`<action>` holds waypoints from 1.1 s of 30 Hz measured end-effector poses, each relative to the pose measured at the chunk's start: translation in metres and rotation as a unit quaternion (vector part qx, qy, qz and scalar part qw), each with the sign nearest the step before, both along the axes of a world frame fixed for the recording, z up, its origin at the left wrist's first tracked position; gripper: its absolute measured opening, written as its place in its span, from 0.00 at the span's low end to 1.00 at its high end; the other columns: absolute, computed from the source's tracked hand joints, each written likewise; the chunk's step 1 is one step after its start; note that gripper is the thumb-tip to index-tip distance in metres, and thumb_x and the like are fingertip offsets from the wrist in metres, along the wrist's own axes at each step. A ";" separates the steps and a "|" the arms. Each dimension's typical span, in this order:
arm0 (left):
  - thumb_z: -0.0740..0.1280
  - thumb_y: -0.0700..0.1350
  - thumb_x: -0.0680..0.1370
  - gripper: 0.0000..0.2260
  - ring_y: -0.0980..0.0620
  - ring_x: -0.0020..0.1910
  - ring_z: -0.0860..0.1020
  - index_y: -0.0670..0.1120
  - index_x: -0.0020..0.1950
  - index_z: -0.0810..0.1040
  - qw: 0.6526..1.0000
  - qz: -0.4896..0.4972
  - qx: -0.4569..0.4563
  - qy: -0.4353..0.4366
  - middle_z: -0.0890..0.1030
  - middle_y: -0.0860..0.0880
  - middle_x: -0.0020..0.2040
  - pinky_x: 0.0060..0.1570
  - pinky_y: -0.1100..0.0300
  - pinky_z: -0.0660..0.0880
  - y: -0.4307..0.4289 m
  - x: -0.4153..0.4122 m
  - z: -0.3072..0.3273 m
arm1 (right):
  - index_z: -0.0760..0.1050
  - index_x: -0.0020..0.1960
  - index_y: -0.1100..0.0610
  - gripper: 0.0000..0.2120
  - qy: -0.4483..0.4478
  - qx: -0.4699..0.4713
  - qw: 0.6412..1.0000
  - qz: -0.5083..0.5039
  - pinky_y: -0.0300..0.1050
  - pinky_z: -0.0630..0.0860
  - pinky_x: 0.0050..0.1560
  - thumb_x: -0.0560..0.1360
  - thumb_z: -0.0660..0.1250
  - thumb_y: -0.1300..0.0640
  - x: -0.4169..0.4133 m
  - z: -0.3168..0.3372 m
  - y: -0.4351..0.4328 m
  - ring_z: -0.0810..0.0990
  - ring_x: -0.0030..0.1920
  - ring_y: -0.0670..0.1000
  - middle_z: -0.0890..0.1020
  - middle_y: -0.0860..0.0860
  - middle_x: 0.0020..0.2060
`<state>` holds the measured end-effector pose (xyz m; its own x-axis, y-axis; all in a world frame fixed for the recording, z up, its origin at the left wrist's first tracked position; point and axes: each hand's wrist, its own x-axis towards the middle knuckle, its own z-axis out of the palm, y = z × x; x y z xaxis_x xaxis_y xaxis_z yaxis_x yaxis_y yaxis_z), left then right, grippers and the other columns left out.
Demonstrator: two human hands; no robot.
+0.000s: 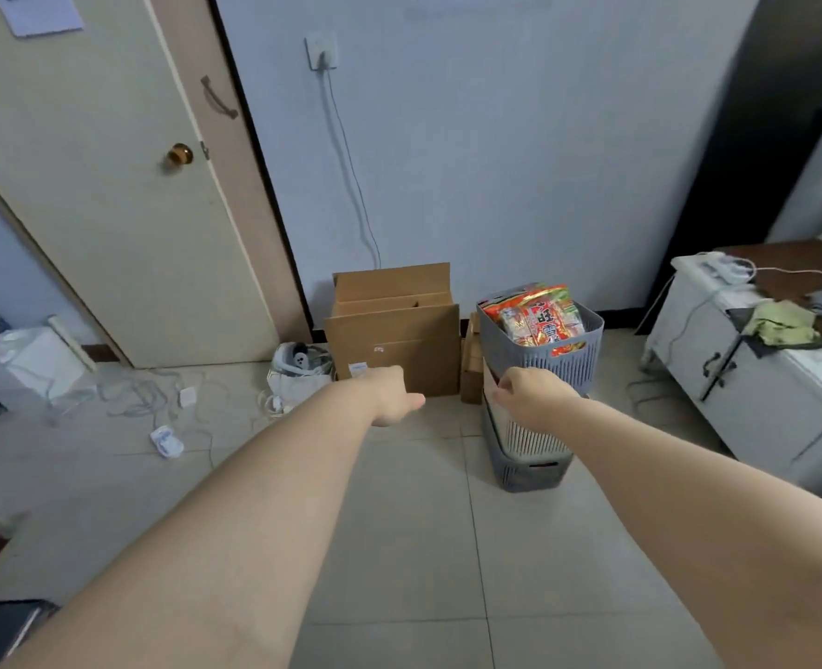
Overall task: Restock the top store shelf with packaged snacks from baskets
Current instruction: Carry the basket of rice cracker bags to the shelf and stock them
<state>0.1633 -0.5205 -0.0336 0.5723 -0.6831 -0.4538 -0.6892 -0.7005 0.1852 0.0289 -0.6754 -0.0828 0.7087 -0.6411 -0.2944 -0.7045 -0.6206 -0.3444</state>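
A grey slatted basket (pixel 568 359) stands on top of a stack of more baskets (pixel 527 463) on the tiled floor by the far wall. Red and orange snack packets (pixel 541 321) stick up out of the top basket. Both my arms reach forward. My right hand (pixel 532 398) hovers in front of the stack's left side, fingers curled, holding nothing that I can see. My left hand (pixel 392 395) is left of the baskets, in front of a cardboard box, with its fingers curled down and its thumb out, empty. No shelf is in view.
An open cardboard box (pixel 394 330) leans on the wall left of the baskets. Cables and chargers (pixel 167 412) litter the floor at the left, near a closed door (pixel 109 185). A white cabinet (pixel 756 379) with clutter stands at the right.
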 end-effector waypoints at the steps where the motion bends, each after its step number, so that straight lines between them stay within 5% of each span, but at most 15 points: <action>1: 0.56 0.57 0.84 0.28 0.42 0.72 0.67 0.42 0.78 0.59 1.000 -0.005 -0.006 0.005 0.66 0.41 0.75 0.66 0.52 0.66 -0.025 -0.001 0.000 | 0.72 0.65 0.55 0.17 0.001 0.004 1.000 -0.009 0.48 0.80 0.56 0.82 0.57 0.46 -0.003 -0.003 -0.020 0.79 0.55 0.53 0.79 0.52 0.55; 8: 0.57 0.53 0.84 0.26 0.43 0.74 0.65 0.44 0.79 0.57 0.997 -0.013 -0.076 0.024 0.63 0.44 0.77 0.69 0.50 0.65 -0.162 -0.008 0.003 | 0.75 0.61 0.56 0.15 0.021 -0.010 0.998 -0.057 0.44 0.79 0.46 0.82 0.57 0.49 -0.018 -0.007 -0.151 0.80 0.49 0.52 0.81 0.53 0.51; 17: 0.57 0.52 0.84 0.26 0.44 0.75 0.64 0.43 0.79 0.57 0.997 -0.048 -0.052 0.023 0.63 0.44 0.78 0.70 0.52 0.64 -0.252 0.027 -0.013 | 0.74 0.54 0.53 0.11 -0.001 0.023 0.993 -0.117 0.40 0.74 0.36 0.81 0.56 0.49 -0.006 -0.032 -0.236 0.79 0.45 0.50 0.80 0.52 0.48; 22: 0.56 0.51 0.84 0.23 0.45 0.73 0.67 0.45 0.78 0.60 0.994 -0.080 -0.060 0.036 0.66 0.44 0.76 0.68 0.54 0.66 -0.298 0.061 -0.030 | 0.74 0.55 0.52 0.12 0.010 0.024 0.987 -0.157 0.48 0.81 0.48 0.81 0.56 0.48 0.023 -0.052 -0.268 0.80 0.45 0.50 0.81 0.50 0.46; 28: 0.56 0.52 0.84 0.19 0.47 0.64 0.74 0.46 0.74 0.65 0.987 -0.147 -0.049 0.045 0.74 0.44 0.67 0.54 0.58 0.71 -0.365 0.138 -0.052 | 0.75 0.57 0.54 0.16 0.051 0.014 0.981 -0.189 0.51 0.81 0.50 0.81 0.56 0.45 0.088 -0.080 -0.299 0.80 0.45 0.52 0.80 0.51 0.44; 33: 0.56 0.53 0.84 0.20 0.47 0.61 0.74 0.45 0.74 0.65 0.978 -0.199 -0.032 0.052 0.74 0.45 0.66 0.53 0.57 0.72 -0.417 0.211 -0.067 | 0.75 0.57 0.55 0.15 0.072 0.037 0.965 -0.251 0.51 0.81 0.51 0.81 0.55 0.47 0.145 -0.092 -0.320 0.80 0.44 0.51 0.79 0.51 0.41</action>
